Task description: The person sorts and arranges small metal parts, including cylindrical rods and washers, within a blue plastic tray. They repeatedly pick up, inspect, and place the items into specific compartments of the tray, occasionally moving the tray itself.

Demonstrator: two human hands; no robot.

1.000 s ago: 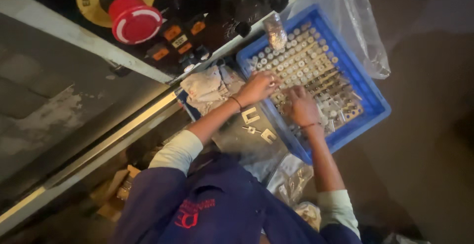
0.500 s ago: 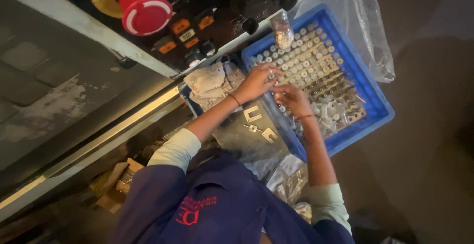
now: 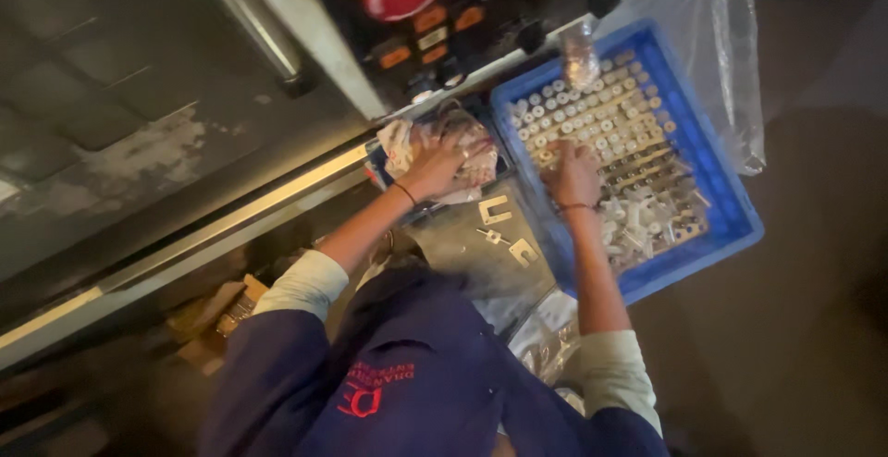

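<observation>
Blue crate (image 3: 731,226) of small white parts (image 3: 592,119) on the surface, right hand (image 3: 572,172) lowered among them, grip hidden beneath the knuckles, impossible to tell; left hand (image 3: 433,163) spread flat, grip open, on a crumpled plastic bag (image 3: 472,156) just beside.

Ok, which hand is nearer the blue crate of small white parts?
Right. The right hand is inside the blue crate, on the white parts; the left hand is beside it, on a crumpled cloth.
</observation>
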